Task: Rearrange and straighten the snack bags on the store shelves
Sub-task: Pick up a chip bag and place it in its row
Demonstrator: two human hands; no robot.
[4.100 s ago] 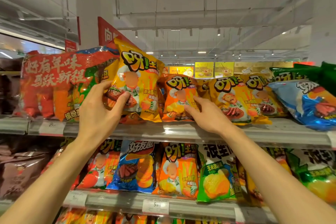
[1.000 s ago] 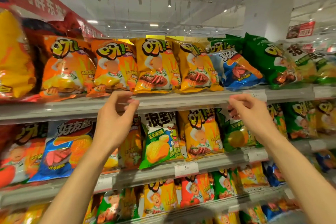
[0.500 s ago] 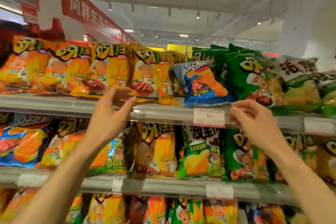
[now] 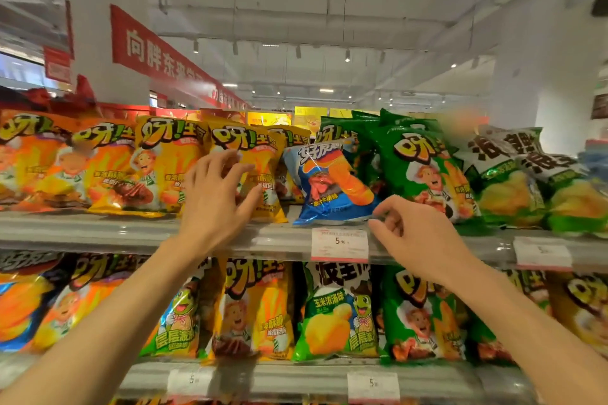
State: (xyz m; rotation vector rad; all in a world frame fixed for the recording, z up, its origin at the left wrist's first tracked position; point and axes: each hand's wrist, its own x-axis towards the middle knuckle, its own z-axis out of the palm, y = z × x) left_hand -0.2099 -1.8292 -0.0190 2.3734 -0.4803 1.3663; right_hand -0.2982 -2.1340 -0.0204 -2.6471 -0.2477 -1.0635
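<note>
Since half a second ago the view has closed on the top shelf [image 4: 98, 233] and both hands have risen to its front edge. The blue bag [image 4: 325, 184] stands out of line there, leaning, its long axis tilted top-left to bottom-right, between the yellow bag [image 4: 263, 161] and the green bag [image 4: 418, 168]. The left hand [image 4: 214, 197], fingers spread, lies against the yellow bag, holding nothing. The right hand [image 4: 418, 237], fingers loosely curled and empty, sits just beside the blue bag's lower right corner, the nearer of the two.
</note>
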